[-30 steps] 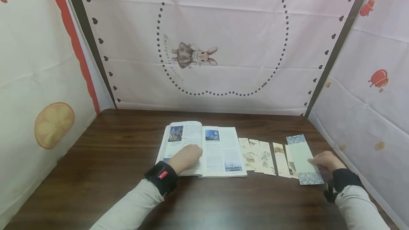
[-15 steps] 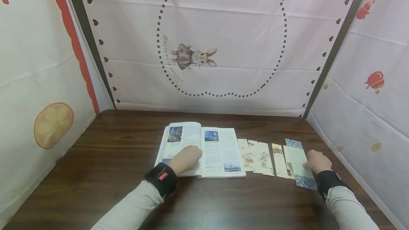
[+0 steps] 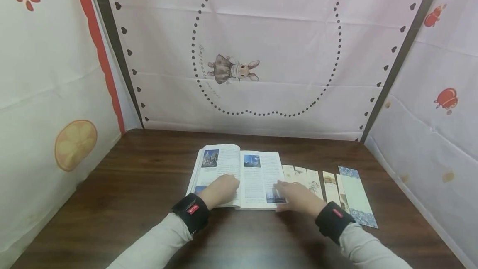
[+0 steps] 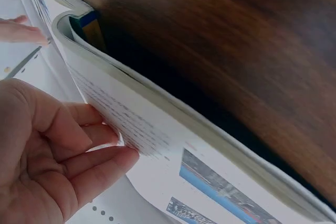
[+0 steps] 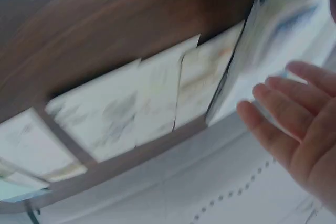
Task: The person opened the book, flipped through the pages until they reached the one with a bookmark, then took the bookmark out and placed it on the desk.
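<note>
Blue cover edge point(image 4: 89, 24): left wrist view only, upper left
Book point(image 3: 257, 175): lower centre, beneath loosely bent left hand point(image 3: 222, 189)
Right hand point(image 3: 298, 197): fingers extended

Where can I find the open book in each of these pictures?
Head: the open book lies just below the middle of the picture, pages up.
Left wrist: it slants from the upper left to the lower right corner, next to the left hand.
Right wrist: it is blurred in the upper right corner, above the right hand's fingertips.
Shared landmark: the brown tabletop, visible in all three views.
</note>
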{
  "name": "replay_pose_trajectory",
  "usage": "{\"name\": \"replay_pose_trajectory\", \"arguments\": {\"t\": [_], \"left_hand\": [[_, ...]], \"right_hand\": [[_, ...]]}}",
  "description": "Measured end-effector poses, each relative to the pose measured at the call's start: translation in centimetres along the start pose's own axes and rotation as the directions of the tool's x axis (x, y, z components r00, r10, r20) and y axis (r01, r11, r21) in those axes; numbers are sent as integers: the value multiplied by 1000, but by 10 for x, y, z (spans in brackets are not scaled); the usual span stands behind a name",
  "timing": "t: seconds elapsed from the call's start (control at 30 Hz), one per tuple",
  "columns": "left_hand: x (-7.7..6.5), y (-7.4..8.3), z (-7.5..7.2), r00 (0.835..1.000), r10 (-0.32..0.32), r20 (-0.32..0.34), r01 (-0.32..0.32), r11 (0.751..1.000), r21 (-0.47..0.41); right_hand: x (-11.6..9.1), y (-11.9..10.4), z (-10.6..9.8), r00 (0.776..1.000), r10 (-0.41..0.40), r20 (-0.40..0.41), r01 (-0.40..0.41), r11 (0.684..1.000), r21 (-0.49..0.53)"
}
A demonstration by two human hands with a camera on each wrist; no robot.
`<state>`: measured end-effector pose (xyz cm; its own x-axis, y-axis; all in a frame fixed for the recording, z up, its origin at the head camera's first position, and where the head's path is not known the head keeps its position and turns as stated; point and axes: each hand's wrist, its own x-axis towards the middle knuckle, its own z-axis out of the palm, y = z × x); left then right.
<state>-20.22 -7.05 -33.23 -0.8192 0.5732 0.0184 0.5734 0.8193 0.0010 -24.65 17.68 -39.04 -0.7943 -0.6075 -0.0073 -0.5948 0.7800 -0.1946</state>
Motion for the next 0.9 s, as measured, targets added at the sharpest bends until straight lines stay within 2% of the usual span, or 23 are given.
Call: {"name": "replay_pose_trajectory", "arguments": {"t": [0.07, 0.1, 0.17, 0.23, 0.33, 0.5, 0.6, 0.67, 0.8, 0.9], "left_hand": [[21, -15, 46, 997, -78, -10, 78, 997, 3], [28, -20, 61, 994, -105, -24, 105, 994, 2], [33, -24, 71, 993, -114, -21, 113, 993, -41], [34, -25, 74, 992, -122, -9, 120, 988, -100], [32, -24, 75, 992, -123, -25, 119, 985, -128], [33, -21, 74, 990, -135, -31, 131, 986, -106], [33, -21, 75, 990, -138, -20, 135, 985, -110], [32, -20, 75, 989, -147, -8, 145, 982, -123], [31, -19, 75, 987, -159, -10, 156, 977, -145], [32, -19, 76, 987, -149, -60, 136, 974, -182]], "right_hand": [[3, -7, 6, 1000, 13, 25, -12, 999, -45], [5, -9, 9, 999, 23, 30, -21, 998, -60], [8, -11, 12, 999, 37, 35, -35, 997, -75], [11, -10, 11, 998, 33, 45, -29, 997, -76], [14, -9, 9, 998, 9, 59, -5, 998, -70], [17, -7, 4, 997, -32, 71, 37, 997, -73], [16, -7, 2, 996, -65, 57, 73, 986, -152], [17, -7, 1, 996, -86, 38, 93, 966, -240], [22, -9, -3, 989, -149, -23, 126, 903, -412], [28, -14, -12, 964, -243, -112, 162, 864, -477]]}}
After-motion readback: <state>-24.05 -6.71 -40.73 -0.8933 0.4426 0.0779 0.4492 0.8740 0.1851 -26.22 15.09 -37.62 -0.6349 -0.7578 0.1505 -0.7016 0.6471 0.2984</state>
